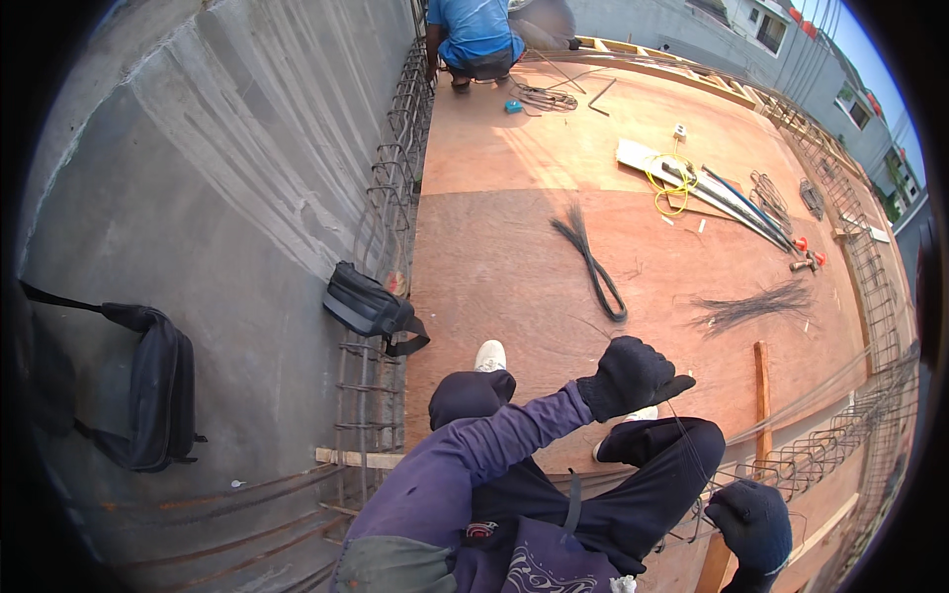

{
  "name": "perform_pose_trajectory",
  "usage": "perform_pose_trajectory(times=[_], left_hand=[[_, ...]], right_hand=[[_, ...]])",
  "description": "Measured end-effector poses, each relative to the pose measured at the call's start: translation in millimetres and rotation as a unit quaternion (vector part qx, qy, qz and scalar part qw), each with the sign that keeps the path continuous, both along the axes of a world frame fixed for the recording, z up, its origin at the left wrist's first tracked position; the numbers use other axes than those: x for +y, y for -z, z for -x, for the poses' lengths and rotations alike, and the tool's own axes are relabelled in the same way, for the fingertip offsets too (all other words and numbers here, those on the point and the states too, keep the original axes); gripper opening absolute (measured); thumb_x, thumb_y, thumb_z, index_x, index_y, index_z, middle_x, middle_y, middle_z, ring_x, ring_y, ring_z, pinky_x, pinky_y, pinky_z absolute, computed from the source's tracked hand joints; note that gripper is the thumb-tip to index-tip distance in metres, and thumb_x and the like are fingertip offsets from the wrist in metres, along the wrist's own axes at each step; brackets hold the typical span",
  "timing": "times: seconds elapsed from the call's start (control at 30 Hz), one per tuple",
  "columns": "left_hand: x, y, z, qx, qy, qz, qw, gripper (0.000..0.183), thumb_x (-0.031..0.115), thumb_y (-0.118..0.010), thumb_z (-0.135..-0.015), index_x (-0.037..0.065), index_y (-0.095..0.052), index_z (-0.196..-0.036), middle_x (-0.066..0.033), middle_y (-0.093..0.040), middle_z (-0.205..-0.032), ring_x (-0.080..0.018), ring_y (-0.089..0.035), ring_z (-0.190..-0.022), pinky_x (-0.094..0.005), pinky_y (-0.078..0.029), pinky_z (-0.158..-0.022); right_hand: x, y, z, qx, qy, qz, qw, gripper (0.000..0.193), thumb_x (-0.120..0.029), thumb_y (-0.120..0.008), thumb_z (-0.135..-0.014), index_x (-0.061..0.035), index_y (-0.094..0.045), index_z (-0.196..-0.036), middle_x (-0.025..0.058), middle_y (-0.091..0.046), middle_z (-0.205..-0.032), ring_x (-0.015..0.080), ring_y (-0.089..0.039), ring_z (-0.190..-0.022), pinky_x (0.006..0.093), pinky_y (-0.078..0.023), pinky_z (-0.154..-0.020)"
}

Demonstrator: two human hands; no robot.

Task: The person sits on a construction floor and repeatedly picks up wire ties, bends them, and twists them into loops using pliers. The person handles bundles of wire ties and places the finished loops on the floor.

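Note:
My left hand [633,378], in a black knit glove, is raised above my right knee. It is closed on thin dark tie wires [682,427], which hang down toward my right hand. My right hand [753,524], also black-gloved, is lower at the right with its fingers curled around the wires' lower part. Right beside it lies a rebar cage [791,469] of long bars and bent stirrups. A folded bundle of tie wire [596,267] rests on the plywood deck [494,257] ahead of me, and a loose spread of cut wires [756,304] is to its right.
A black bag [371,304] sits on the left rebar cage [366,381], against a grey wall [247,227] with another black bag [158,385]. Boards, a yellow cord [674,183] and hammers [806,260] lie at right. A co-worker in a blue shirt [476,30] crouches at the far end.

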State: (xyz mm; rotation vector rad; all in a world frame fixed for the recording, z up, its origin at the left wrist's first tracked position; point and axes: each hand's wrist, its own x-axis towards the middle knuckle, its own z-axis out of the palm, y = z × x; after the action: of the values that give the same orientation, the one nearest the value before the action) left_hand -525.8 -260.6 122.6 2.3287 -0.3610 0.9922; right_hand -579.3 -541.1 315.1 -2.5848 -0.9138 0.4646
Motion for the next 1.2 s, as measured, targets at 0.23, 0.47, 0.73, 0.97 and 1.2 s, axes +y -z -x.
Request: perform_pose_trajectory(times=[0.23, 0.47, 0.73, 0.97, 1.2], left_hand=[[4, -25, 6, -0.073, 0.006, 0.059, 0.996, 0.057, 0.042, -0.085, -0.087, 0.015, -0.051, -0.05, -0.0051, -0.044, -0.047, -0.0228, -0.045, -0.04, -0.039, -0.033, -0.044], [20, -11, -4, -0.092, -0.052, 0.023, 0.994, 0.059, 0.04, -0.085, -0.088, 0.015, -0.049, -0.049, -0.0047, -0.043, -0.046, -0.0222, -0.042, -0.039, -0.039, -0.031, -0.043], [17, -34, 6, -0.106, 0.004, 0.1, 0.989, 0.055, 0.034, -0.087, -0.087, 0.013, -0.051, -0.05, -0.007, -0.045, -0.047, -0.0248, -0.046, -0.039, -0.0393, -0.033, -0.043], [64, -33, -16, -0.038, -0.118, 0.264, 0.956, 0.056, 0.032, -0.083, -0.095, 0.008, -0.054, -0.054, -0.0122, -0.045, -0.048, -0.0231, -0.042, -0.039, -0.039, -0.03, -0.043], [35, -36, 3, 0.065, 0.017, 0.217, 0.974, 0.059, 0.045, -0.082, -0.092, 0.007, -0.061, -0.054, -0.0108, -0.046, -0.047, -0.0218, -0.043, -0.038, -0.0388, -0.033, -0.043]], right_hand=[[-12, 75, -82, -0.184, 0.018, 0.021, 0.983, 0.01, -0.011, -0.072, -0.09, -0.004, -0.065, -0.091, 0.0181, -0.06, -0.08, 0.0398, -0.065, -0.079, 0.0482, -0.05, -0.068], [25, -7, -29, 0.13, -0.119, -0.011, 0.984, 0.018, -0.022, -0.077, -0.09, -0.0052, -0.076, -0.093, 0.017, -0.069, -0.081, 0.0382, -0.069, -0.077, 0.0425, -0.053, -0.07], [6, 70, -127, -0.201, 0.015, -0.043, 0.978, 0.008, -0.012, -0.071, -0.093, -0.0041, -0.068, -0.092, 0.0148, -0.064, -0.082, 0.0382, -0.063, -0.081, 0.0478, -0.048, -0.07], [71, 15, -50, -0.008, -0.212, -0.069, 0.975, 0.014, -0.012, -0.079, -0.084, -0.0084, -0.07, -0.093, 0.0125, -0.067, -0.088, 0.0361, -0.065, -0.088, 0.0453, -0.052, -0.075], [50, 0, -144, -0.408, 0.009, 0.008, 0.913, 0.015, -0.01, -0.073, -0.089, -0.0081, -0.059, -0.085, 0.0115, -0.062, -0.078, 0.0341, -0.062, -0.075, 0.0458, -0.047, -0.065]])
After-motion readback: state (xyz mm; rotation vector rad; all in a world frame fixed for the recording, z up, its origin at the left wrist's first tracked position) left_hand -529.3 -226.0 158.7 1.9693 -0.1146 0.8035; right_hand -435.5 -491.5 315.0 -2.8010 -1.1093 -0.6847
